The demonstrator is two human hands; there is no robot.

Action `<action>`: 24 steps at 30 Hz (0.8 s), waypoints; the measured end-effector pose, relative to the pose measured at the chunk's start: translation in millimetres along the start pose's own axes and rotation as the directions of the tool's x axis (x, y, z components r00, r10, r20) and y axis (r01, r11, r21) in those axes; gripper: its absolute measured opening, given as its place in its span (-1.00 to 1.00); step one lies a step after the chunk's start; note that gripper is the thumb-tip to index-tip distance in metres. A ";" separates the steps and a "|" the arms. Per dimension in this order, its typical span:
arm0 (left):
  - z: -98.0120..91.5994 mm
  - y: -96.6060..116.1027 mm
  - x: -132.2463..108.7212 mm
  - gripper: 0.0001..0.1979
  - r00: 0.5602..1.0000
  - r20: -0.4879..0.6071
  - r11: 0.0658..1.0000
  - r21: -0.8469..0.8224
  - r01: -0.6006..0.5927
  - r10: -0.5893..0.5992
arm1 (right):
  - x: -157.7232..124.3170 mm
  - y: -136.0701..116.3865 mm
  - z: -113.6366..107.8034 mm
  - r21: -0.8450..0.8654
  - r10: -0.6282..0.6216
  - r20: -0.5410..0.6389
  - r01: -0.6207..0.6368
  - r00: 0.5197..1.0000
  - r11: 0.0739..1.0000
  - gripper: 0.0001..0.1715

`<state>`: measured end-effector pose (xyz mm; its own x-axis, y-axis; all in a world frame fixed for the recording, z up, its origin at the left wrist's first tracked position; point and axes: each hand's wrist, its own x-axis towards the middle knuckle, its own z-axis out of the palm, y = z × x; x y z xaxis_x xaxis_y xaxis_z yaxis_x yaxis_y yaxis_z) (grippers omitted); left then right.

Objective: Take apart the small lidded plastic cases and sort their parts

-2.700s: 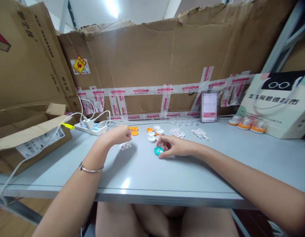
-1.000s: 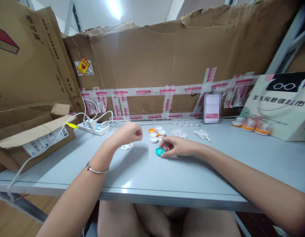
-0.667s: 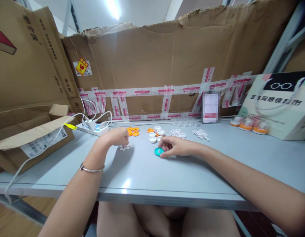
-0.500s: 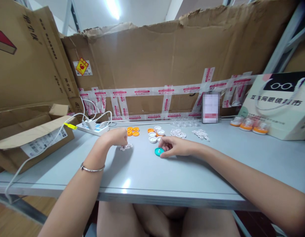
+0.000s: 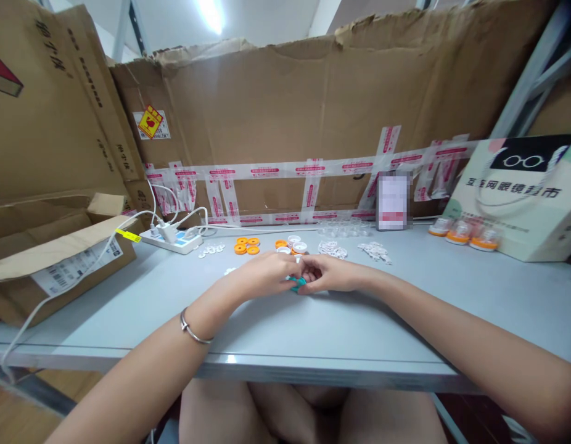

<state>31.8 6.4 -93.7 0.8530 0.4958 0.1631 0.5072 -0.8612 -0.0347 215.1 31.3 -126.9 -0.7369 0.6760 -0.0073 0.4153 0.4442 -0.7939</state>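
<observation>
Above the table, near its middle, my right hand [image 5: 334, 273] grips the edge of a small teal round plastic part [image 5: 296, 284] between thumb and fingers. My left hand [image 5: 269, 274] reaches over that part from the other side, its fingertips closed in a pinch at the part's top. Whatever sits in that pinch is hidden by the fingers. Small white pieces [image 5: 230, 271] lie partly covered behind my left wrist. Just beyond both hands are white round caps [image 5: 299, 247] mixed with orange rings [image 5: 281, 244], some hidden by the fingers.
Orange discs [image 5: 247, 245] and clear-white bits [image 5: 212, 250] lie left of centre. White pieces [image 5: 332, 248], [image 5: 375, 252] and clear cups [image 5: 345, 228] lie right. A phone [image 5: 393, 201], capped orange-based items [image 5: 484, 237], a bag [image 5: 521, 197], a power strip [image 5: 172, 239] and an open carton [image 5: 58, 259] surround them.
My left hand has moved right from the small white pieces to the teal part. My right hand stays in place, still holding it. The view has shifted slightly.
</observation>
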 end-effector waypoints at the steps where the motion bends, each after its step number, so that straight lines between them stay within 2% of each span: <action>1: 3.0 -0.1 1.2 -0.89 1.000 -0.005 0.999 0.049 -0.007 0.007 | 0.3 0.1 0.2 -0.008 -0.003 -0.001 0.003 1.000 1.000 -0.63; 5: 9.1 -0.1 2.5 -0.90 0.997 -0.038 0.958 0.280 -0.058 0.071 | 0.2 -1.6 0.3 -0.042 -0.005 -0.006 0.005 1.000 0.999 -0.63; 9: 9.2 2.7 1.4 -0.88 0.985 -0.058 0.900 0.418 -0.126 0.165 | -0.3 -2.5 -0.3 -0.064 -0.012 -0.018 0.010 1.000 0.998 -0.65; 16: 8.0 7.3 1.0 -0.87 0.968 -0.050 0.831 0.525 -0.183 0.245 | 1.3 2.5 -0.4 -0.058 -0.040 -0.017 0.039 0.999 0.998 -0.67; 24: 11.5 11.4 1.1 -0.81 0.958 -0.063 0.779 0.599 -0.187 0.279 | 1.9 4.7 -0.7 -0.056 -0.047 -0.031 0.045 0.998 0.997 -0.71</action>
<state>40.0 -1.6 -105.2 0.9509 0.2282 0.2090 0.3094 -0.6957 -0.6482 216.0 35.1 -130.2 -0.7385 0.6725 0.0487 0.4112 0.5064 -0.7580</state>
